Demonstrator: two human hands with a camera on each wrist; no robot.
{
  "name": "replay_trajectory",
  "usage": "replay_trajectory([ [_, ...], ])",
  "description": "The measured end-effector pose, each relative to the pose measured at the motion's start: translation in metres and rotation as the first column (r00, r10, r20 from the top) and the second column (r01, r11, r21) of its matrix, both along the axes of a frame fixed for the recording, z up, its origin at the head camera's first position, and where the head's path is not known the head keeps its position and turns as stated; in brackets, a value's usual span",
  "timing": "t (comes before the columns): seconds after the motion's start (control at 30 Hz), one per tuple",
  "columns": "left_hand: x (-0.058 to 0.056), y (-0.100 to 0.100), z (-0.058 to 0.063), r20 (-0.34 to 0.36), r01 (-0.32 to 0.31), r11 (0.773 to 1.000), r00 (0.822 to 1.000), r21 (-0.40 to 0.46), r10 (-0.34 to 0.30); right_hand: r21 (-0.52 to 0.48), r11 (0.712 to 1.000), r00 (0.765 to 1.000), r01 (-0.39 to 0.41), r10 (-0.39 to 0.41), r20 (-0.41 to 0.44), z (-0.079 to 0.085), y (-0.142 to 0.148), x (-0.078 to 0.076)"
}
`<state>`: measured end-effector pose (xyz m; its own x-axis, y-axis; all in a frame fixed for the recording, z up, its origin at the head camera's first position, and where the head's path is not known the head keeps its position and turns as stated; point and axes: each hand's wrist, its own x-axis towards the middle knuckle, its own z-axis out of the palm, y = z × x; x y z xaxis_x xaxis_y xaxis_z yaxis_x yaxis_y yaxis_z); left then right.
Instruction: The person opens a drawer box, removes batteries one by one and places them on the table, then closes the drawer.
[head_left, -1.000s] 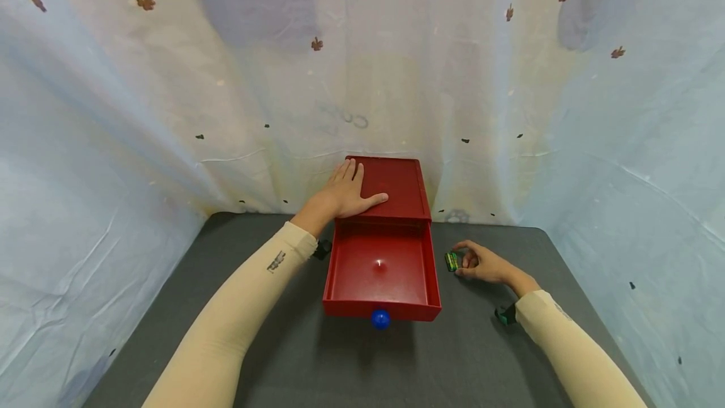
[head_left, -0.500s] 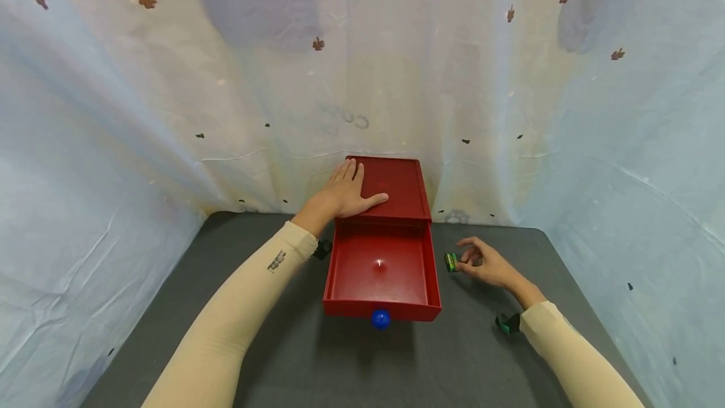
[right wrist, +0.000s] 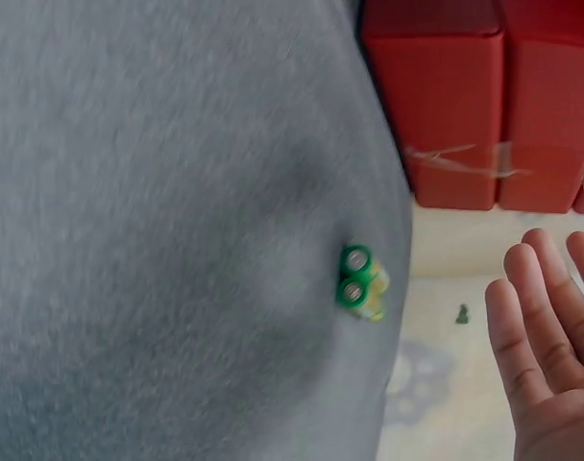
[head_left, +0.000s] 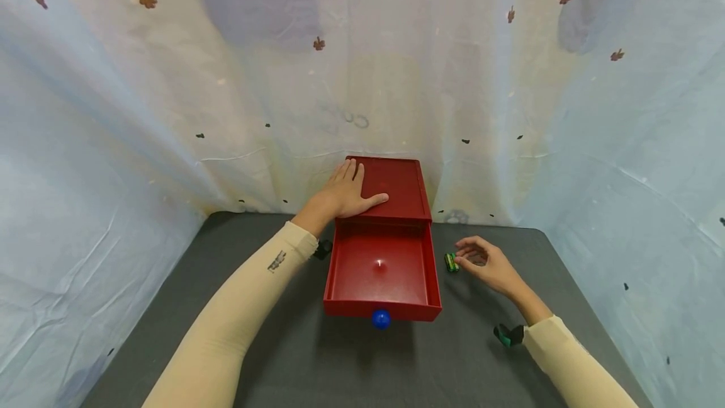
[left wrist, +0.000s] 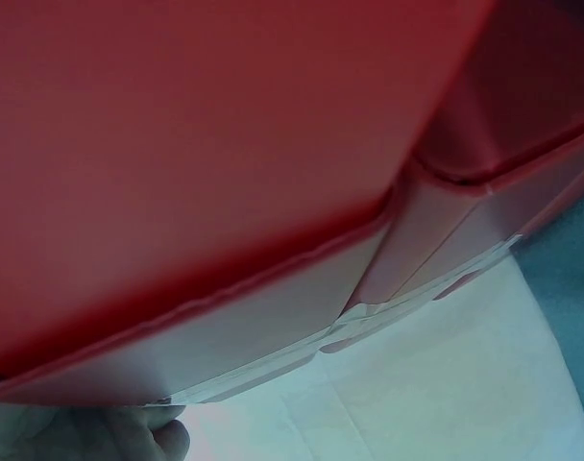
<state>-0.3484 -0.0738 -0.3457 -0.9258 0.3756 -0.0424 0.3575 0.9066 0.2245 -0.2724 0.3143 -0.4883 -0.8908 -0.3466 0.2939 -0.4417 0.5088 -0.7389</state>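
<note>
A red box (head_left: 399,187) stands at the back of the table with its red drawer (head_left: 376,263) pulled out toward me. On the drawer's front is a round blue knob (head_left: 381,319). My left hand (head_left: 347,195) rests flat on the box top, fingers spread. In the left wrist view, part of the hand (left wrist: 109,434) shows past the box edge. Two green-and-yellow batteries (head_left: 451,262) lie side by side right of the drawer. Just above and right of them hovers my right hand (head_left: 489,266), fingers loosely bent and holding nothing. The right wrist view shows the batteries (right wrist: 358,282) lying apart from the fingers.
A dark grey table (head_left: 453,357) carries everything. Behind it and along both sides hangs a pale patterned cloth (head_left: 385,80), close to the box's back. The drawer's front part juts out over the tabletop, casting a shadow beneath.
My right hand has drawn up from the batteries, its thumb lifting off beside them and its fingers loosening. The batteries stay in place. My left hand and the drawer have not moved.
</note>
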Motion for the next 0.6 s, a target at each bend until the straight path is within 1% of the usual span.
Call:
replay_trajectory([
  [0.2, 0.001, 0.0, 0.0, -0.004, 0.002, 1.0, 1.0, 0.008, -0.002, -0.044, 0.999, 0.999, -0.02, 0.018, -0.036, 0.01, -0.007, 0.012],
  [0.37, 0.0, 0.0, 0.001, -0.001, 0.002, 1.0, 1.0, -0.002, -0.002, -0.089, 0.995, 0.997, -0.041, 0.035, -0.071, 0.02, -0.012, 0.022],
  [0.6, -0.001, 0.001, -0.001, -0.006, -0.001, 1.0, 1.0, 0.0, 0.001, -0.141, 0.988, 0.995, -0.061, 0.048, -0.091, 0.035, -0.023, 0.038],
])
